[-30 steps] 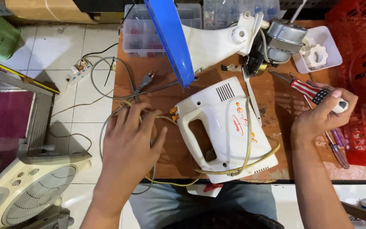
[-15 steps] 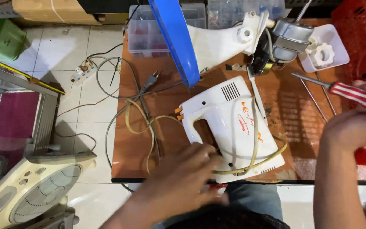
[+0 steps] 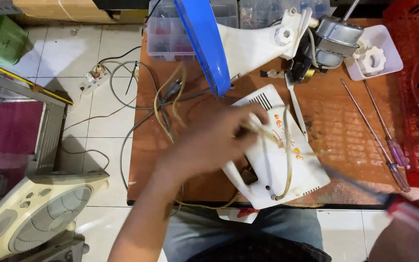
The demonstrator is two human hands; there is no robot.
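Mixer (image 3: 287,160) under cord (image 3: 287,145) and left hand (image 3: 214,140); blue blade (image 3: 204,43), screwdrivers (image 3: 379,131) nearby.

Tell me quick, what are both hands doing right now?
Left hand: blurred, resting on the white plastic hand mixer; grip cannot be told.
Right hand: closed on a red-handled screwdriver.

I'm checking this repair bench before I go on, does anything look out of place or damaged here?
Yes. The fan motor sits bare beside the white fan neck, with no housing over it. The mixer's yellowed cord lies looped loosely across the white hand mixer, under the left hand. A power strip and its cables trail over the floor.
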